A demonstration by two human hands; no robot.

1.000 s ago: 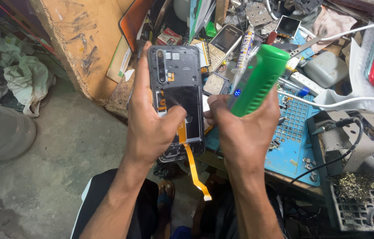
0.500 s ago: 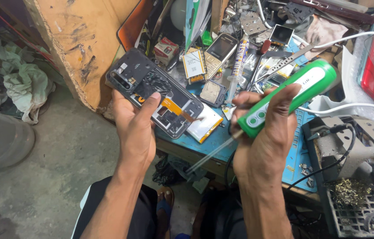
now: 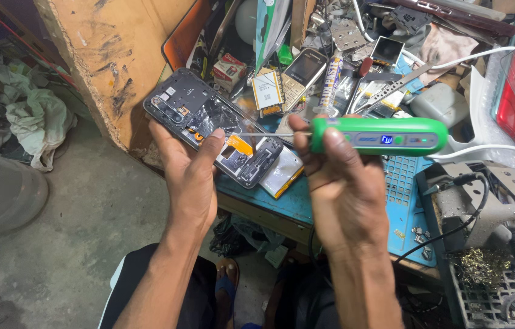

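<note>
The opened smartphone (image 3: 216,134), gripped in the left hand (image 3: 192,176), now meets the green electric screwdriver (image 3: 379,137) swung level, clenched in the right hand (image 3: 339,189).

The green tool (image 3: 385,137) in the middle of the frame looks like smooth, shiny plastic with a thin metal tip. The open phone (image 3: 212,125) left of it shows dark plastic and shiny black film. The board (image 3: 108,55) at the upper left is rough, scratched wood. The mat (image 3: 400,183) is soft blue rubber.
</note>
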